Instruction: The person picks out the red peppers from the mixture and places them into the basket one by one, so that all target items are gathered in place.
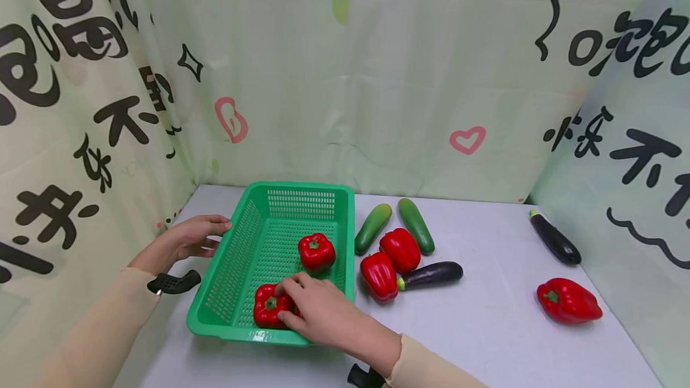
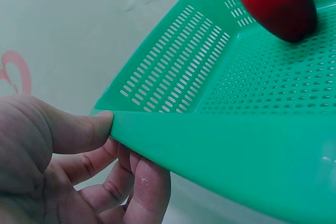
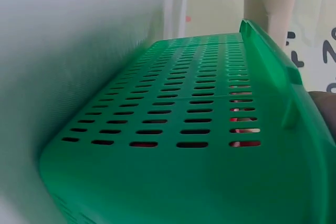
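A green plastic basket (image 1: 215, 289) with slotted walls stands on the table, holding red bell peppers. My left hand (image 1: 196, 237) pinches its left rim; in the left wrist view the thumb (image 2: 84, 134) lies against the rim and the other fingers curl below it. My right hand (image 1: 323, 310) reaches over the front right rim, its thumb and fingers curled on the right side of a red bell pepper (image 1: 266, 307) near the front wall. Another red bell pepper (image 1: 316, 252) sits behind that hand. In the right wrist view the basket's outer wall (image 3: 157, 182) hides most of the peppers.
Right of the basket lie two cucumbers (image 1: 373, 228), two more red bell peppers (image 1: 400, 250) and an eggplant (image 1: 433, 275). Near the table's right edge are another eggplant (image 1: 555, 238) and a red bell pepper (image 1: 568, 301). Printed curtains (image 1: 399, 76) enclose the back and sides.
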`<state>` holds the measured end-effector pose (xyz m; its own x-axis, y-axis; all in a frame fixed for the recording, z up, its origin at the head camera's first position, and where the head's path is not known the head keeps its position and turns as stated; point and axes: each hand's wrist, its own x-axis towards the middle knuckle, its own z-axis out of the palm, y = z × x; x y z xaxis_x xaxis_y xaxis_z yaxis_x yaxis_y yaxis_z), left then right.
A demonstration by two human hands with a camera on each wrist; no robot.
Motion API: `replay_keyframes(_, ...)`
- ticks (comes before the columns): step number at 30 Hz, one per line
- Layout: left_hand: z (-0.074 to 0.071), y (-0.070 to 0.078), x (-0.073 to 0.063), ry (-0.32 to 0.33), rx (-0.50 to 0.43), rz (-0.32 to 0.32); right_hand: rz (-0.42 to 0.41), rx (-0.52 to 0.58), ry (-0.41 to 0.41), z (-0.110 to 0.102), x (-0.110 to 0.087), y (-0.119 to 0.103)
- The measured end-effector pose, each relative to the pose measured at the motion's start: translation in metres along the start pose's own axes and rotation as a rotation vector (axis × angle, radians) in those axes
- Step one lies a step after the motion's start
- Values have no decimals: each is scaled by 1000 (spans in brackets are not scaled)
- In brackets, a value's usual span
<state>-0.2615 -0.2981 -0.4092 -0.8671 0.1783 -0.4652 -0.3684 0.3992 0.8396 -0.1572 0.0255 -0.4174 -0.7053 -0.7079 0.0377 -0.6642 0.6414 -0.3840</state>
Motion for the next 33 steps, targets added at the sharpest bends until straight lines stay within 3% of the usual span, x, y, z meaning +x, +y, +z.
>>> replay_keyframes(7,0,0,-2,0,7,2,60,56,-30,-1,5,4)
replay_keyframes(17,0,0,-1,1,12,-3,71,57,-39,-2,5,4)
replay_keyframes(33,0,-1,0,-6,13,-1,72,109,44,-30,-16,3)
